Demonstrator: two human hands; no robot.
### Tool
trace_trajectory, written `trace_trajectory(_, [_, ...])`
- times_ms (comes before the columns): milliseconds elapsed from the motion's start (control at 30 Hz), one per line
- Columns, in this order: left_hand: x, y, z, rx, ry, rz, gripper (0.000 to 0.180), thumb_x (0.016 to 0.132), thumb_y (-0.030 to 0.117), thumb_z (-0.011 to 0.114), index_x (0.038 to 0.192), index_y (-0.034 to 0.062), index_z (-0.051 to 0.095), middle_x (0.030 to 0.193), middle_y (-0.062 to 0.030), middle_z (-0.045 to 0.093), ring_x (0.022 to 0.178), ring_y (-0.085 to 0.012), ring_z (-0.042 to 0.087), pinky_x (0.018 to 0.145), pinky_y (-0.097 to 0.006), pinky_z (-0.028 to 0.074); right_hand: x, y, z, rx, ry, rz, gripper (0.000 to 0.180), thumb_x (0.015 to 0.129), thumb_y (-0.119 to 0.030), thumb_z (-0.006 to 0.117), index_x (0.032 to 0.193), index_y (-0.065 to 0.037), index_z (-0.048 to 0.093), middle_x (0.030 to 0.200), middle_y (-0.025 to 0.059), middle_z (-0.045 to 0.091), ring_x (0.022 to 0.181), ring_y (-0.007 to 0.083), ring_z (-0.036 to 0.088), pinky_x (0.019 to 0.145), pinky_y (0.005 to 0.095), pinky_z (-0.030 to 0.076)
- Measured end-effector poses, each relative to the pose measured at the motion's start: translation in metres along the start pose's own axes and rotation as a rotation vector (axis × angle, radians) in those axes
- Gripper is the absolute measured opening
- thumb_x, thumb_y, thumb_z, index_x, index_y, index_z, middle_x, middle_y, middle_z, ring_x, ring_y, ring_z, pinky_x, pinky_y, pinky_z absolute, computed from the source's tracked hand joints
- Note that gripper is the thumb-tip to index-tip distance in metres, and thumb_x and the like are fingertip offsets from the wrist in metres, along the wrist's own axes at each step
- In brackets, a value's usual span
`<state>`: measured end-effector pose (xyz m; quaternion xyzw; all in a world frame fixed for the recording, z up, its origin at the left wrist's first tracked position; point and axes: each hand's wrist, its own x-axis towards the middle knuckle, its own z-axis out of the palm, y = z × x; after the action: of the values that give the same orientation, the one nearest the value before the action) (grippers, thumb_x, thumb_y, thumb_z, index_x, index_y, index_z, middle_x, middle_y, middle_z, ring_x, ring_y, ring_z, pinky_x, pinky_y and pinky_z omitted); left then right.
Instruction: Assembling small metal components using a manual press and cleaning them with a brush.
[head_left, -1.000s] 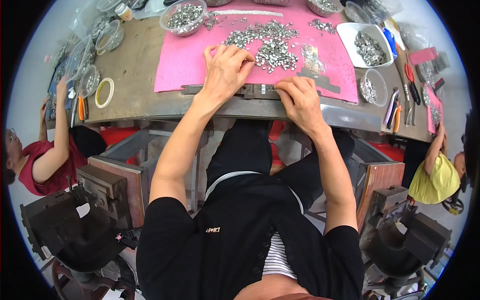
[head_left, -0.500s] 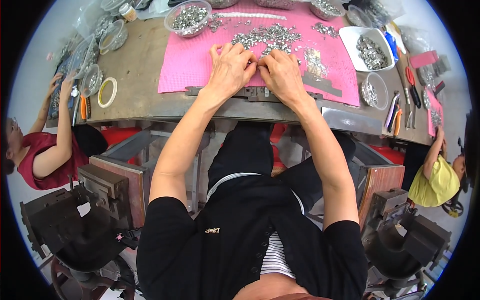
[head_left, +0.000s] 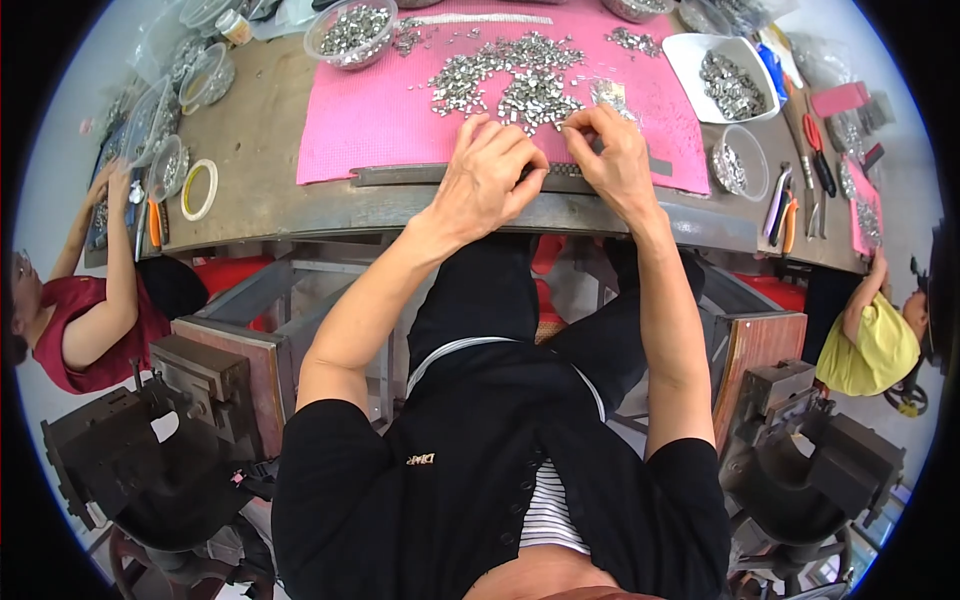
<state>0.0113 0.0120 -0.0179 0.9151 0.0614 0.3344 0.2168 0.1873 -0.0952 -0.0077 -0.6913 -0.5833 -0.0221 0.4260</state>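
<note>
On the pink mat [head_left: 380,120], both hands' fingers [head_left: 520,165] pinch small metal pieces [head_left: 510,85].

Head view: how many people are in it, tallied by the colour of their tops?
Black top: 1
Red top: 1
Yellow top: 1
Total: 3
</note>
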Motion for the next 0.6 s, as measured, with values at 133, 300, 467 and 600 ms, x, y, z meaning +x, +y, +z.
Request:
trace_trajectory(133, [-0.002,0.004,0.005,0.028,0.014,0.009,0.013,0.079,0.009,0.074,0.091,0.0074,0.067,0.093,-0.0066,0.064,0.093,-0.0258,0.061,0.102,-0.049,0.039,-0.006,-0.002,0.003,0.011,0.008,-0.008,0.005,0.084,-0.005,0.071,0.088,-0.005,0.067,0.078,0.0057,0.064,0.067,0.0228,0.063,0.069,0.0366,0.043])
trace_trajectory(300, [-0.007,0.002,-0.003,0.068,0.067,-0.012,0.011,0.084,0.01,0.073,0.095,0.0095,0.07,0.094,-0.0053,0.067,0.093,-0.0243,0.063,0.104,-0.051,0.038,-0.003,-0.007,0.007,-0.038,-0.054,-0.039,0.007,0.085,-0.006,0.072,0.091,-0.004,0.069,0.083,0.0073,0.066,0.068,0.0214,0.064,0.067,0.0346,0.048])
trace_trajectory(467, [-0.004,-0.027,-0.022,0.186,0.116,-0.172,0.009,0.085,0.012,0.072,0.095,0.0118,0.072,0.088,-0.001,0.068,0.088,-0.022,0.062,0.101,-0.046,0.037,0.007,-0.011,0.024,-0.083,-0.095,-0.105,0.006,0.086,-0.01,0.071,0.093,-0.008,0.07,0.083,0.0056,0.063,0.079,0.0244,0.062,0.076,0.0372,0.041])
trace_trajectory(600, [-0.001,-0.041,-0.023,0.261,0.077,-0.194,0.01,0.086,0.016,0.073,0.095,0.0128,0.072,0.09,0.0002,0.068,0.093,-0.0204,0.061,0.102,-0.046,0.034,0.015,-0.014,0.043,-0.124,-0.083,-0.167,0.008,0.087,-0.011,0.07,0.095,-0.009,0.072,0.083,0.0058,0.062,0.08,0.025,0.061,0.075,0.0379,0.041])
